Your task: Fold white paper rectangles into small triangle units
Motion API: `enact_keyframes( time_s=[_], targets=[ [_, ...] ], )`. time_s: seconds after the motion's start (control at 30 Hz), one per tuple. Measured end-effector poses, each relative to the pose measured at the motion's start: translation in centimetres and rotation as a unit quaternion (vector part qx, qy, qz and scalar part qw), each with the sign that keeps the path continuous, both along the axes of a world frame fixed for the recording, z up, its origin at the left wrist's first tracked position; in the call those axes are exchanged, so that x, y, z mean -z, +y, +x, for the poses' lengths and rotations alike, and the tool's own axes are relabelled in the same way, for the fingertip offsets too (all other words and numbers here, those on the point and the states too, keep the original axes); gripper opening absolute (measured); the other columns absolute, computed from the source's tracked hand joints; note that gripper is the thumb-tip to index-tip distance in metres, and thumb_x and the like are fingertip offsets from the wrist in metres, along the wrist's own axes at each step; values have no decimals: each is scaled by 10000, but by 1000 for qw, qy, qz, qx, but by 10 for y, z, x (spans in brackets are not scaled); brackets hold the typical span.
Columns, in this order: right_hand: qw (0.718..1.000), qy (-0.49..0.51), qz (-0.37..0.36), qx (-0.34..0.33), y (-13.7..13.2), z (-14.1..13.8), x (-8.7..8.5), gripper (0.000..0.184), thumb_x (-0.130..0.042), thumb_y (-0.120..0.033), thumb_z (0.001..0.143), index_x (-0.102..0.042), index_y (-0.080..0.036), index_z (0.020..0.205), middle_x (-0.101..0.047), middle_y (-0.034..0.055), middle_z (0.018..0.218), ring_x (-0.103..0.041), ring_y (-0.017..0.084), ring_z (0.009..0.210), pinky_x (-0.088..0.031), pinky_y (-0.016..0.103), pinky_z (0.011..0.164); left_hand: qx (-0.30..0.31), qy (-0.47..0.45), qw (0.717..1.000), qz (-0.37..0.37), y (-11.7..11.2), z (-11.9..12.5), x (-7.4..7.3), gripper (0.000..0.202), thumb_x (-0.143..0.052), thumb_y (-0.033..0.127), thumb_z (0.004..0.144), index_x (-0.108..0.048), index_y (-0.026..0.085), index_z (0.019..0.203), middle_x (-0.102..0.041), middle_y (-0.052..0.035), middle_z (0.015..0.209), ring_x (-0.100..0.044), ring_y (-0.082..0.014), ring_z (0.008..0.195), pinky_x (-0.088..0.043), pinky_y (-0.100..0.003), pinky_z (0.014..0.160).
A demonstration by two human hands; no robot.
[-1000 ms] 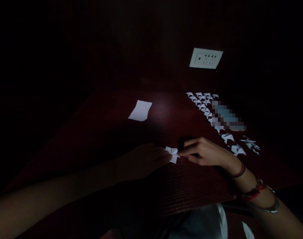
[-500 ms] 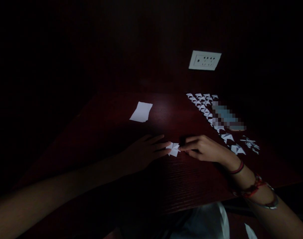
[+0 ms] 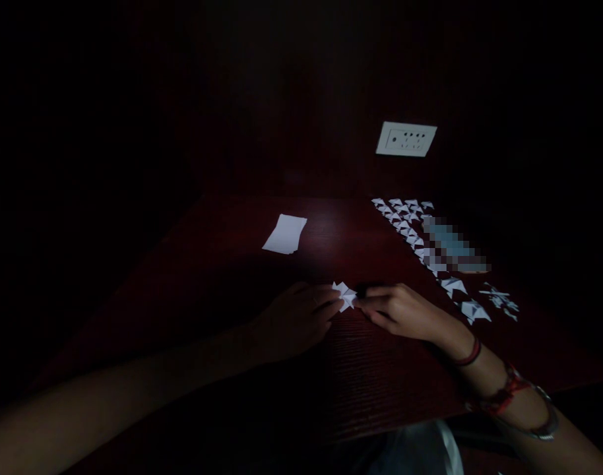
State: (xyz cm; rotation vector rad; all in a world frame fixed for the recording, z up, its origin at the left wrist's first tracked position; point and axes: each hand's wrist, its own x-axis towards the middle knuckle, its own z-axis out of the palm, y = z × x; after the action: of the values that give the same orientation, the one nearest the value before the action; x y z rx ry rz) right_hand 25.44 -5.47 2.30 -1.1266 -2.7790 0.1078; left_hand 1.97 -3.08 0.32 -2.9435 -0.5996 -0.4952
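Observation:
A small piece of folded white paper [image 3: 346, 296], pointed at its corners like a star, sits between my two hands on the dark red table. Its left side is under the fingertips of my left hand [image 3: 301, 316], which partly cover it. From the right, my right hand [image 3: 399, 309] pinches the paper's right edge, thumb and index finger close together. Bracelets ring the right wrist. Similar folded paper pieces [image 3: 405, 229] lie in rows at the right, with one nearest piece [image 3: 474, 311] beyond my right wrist.
Farther back lies a stack of white paper sheets [image 3: 285, 234]. A pixelated flat object [image 3: 454, 245] rests beside the rows, and thin white paper scraps [image 3: 501, 300] lie right of them. A socket plate [image 3: 406, 139] is on the back wall. The table's front edge is near my lap.
My left fingers have drawn together onto the paper, which has turned slightly between my hands. The whole scene sits lower in view as the camera tilts up.

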Motion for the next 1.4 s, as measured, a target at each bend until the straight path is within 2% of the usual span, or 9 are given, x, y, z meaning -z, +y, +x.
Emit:
enact_keyframes(
  time_s=[0.1, 0.3, 0.47, 0.67, 0.87, 1.03, 1.4],
  targets=[
    [1000, 13, -5, 2, 1, 0, -1, 242, -392, -191, 831, -589, -180, 969, -548, 24, 770, -517, 105, 644, -380, 221, 608, -2, 18, 999, -38, -1, 1, 3, 378, -355, 289, 864, -336, 164, 1220, -415, -79, 1213, -416, -196, 1065, -333, -356, 871],
    [994, 99, 6, 35, 10, -1, -1, 286, -396, -241, 843, -523, -183, 1093, -541, 44, 861, -516, 123, 742, -405, 236, 666, 10, 19, 998, -52, 2, 1, 3, 386, -371, 316, 857, -344, 174, 1215, -412, -89, 1197, -397, -223, 1070, -319, -390, 875],
    [994, 108, -16, 2, 19, -5, 4, 242, -395, -249, 848, -583, -179, 982, -532, 43, 847, -517, 111, 730, -408, 227, 664, 10, 9, 998, -62, 2, 2, 2, 399, -386, 304, 848, -338, 169, 1220, -341, -102, 1257, -350, -227, 1115, -303, -391, 897],
    [989, 146, -38, 5, 25, -8, 7, 188, -424, -219, 831, -597, -162, 879, -535, 40, 821, -512, 113, 733, -402, 226, 668, 12, 18, 994, -104, 3, 3, -1, 407, -387, 311, 845, -325, 190, 1228, -388, -47, 1236, -348, -207, 1105, -285, -376, 907],
    [980, 186, -65, 33, 25, -10, 7, 108, -471, -167, 792, -578, -154, 804, -525, 15, 744, -496, 102, 684, -389, 211, 630, 2, 13, 992, -122, 4, 4, -1, 432, -399, 318, 832, -321, 183, 1235, -396, -49, 1228, -353, -215, 1084, -276, -380, 908],
    [976, 188, -92, 60, 27, -12, 9, 118, -459, -183, 798, -571, -150, 780, -510, 8, 704, -483, 96, 640, -380, 208, 596, -1, 5, 992, -123, 6, 5, 0, 415, -414, 306, 817, -357, 184, 1210, -422, -52, 1193, -377, -222, 1049, -288, -393, 894],
    [963, 203, -138, 112, 36, -16, 10, 90, -481, -143, 732, -567, -148, 706, -523, -10, 650, -471, 86, 590, -360, 204, 567, 5, 6, 992, -127, 9, 6, -1, 460, -418, 299, 809, -316, 191, 1245, -429, -50, 1195, -376, -231, 1036, -293, -401, 879]
  ],
)
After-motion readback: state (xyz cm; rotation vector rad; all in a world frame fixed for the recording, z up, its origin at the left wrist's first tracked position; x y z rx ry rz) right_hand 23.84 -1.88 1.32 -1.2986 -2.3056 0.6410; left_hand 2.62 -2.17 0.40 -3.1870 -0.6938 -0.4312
